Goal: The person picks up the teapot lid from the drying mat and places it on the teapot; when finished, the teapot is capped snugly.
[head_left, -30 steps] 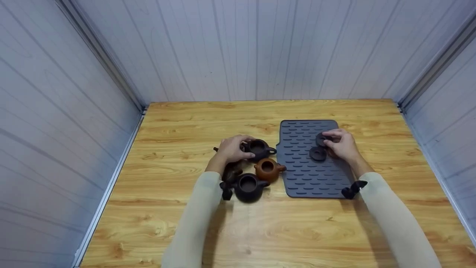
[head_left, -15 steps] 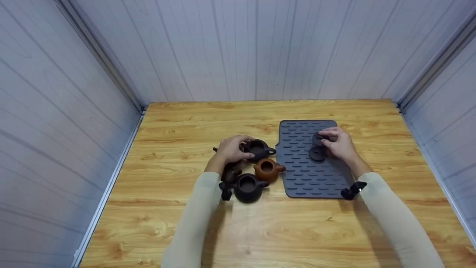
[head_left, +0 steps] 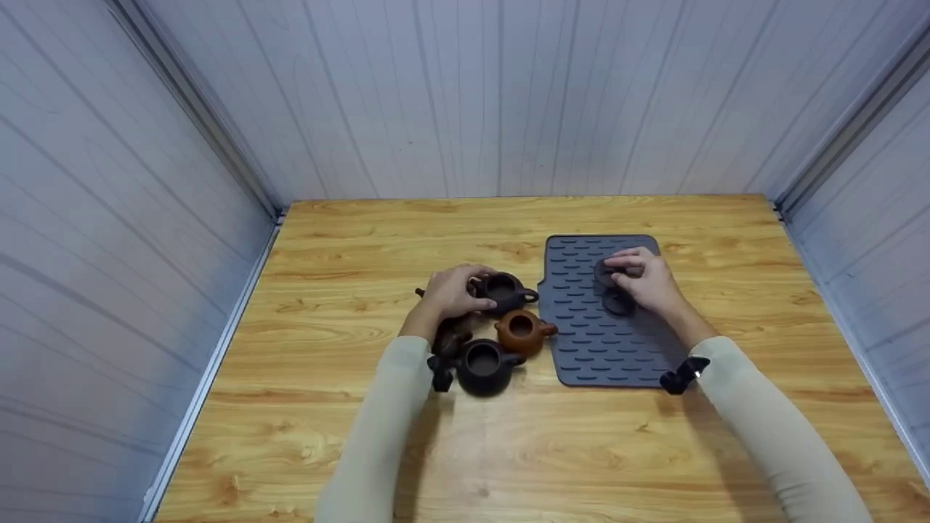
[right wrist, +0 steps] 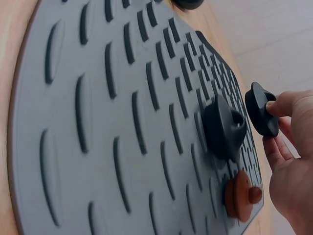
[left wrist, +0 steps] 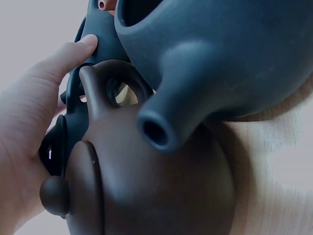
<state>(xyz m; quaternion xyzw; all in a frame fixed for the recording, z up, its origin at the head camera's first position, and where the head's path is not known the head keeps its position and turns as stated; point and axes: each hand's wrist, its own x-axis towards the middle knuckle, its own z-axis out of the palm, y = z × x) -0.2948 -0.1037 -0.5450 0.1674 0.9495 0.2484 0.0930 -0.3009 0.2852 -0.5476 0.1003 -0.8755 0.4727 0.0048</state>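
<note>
My right hand [head_left: 649, 283] pinches a black teapot lid [right wrist: 261, 110] with a loop knob, just above the grey ridged mat [head_left: 596, 345]. On the mat beside it lie a second black lid [right wrist: 222, 129] and an orange-brown lid [right wrist: 239, 197], which my hand hides in the head view. My left hand [head_left: 449, 292] grips a lidless black teapot [head_left: 501, 290], its thumb on the side of the pot. Near the left hand stand a brown lidded teapot [left wrist: 151, 171], a lidless orange-brown teapot [head_left: 520, 333] and another lidless black teapot [head_left: 484, 368].
The teapots crowd together left of the mat, on a wood-grain table [head_left: 349, 254]. A dark spout [head_left: 420, 292] pokes out left of the left hand; its pot is mostly hidden. Pale panel walls [head_left: 465, 102] rise behind and at both sides.
My right hand has shifted slightly left over the mat with the black lid, which now partly covers the lid beside it in the head view. The left hand and teapots have stayed put.
</note>
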